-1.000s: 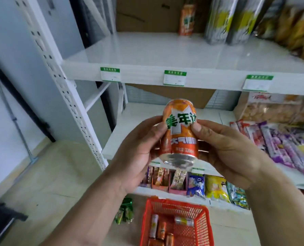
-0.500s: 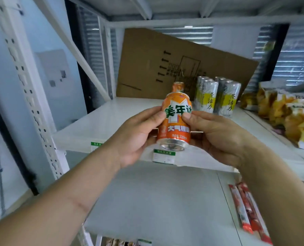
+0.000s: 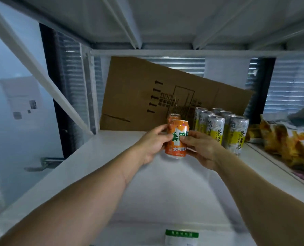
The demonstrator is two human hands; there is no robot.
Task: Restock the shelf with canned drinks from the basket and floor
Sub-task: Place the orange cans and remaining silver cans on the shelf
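Since half a second ago both arms have reached deeper over the white metal shelf [image 3: 98, 167], the left hand [image 3: 152, 143] and right hand [image 3: 201, 148] clamped together on the orange aluminium drink can [image 3: 177, 139], just before another orange can [image 3: 173, 117] and left of the silver-and-yellow cans [image 3: 218, 128].

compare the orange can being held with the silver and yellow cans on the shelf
The orange can is short and stout; the silver and yellow cans are taller and slimmer. The orange can is gripped by the left hand and right hand; the others stand untouched in a group. All are upright.
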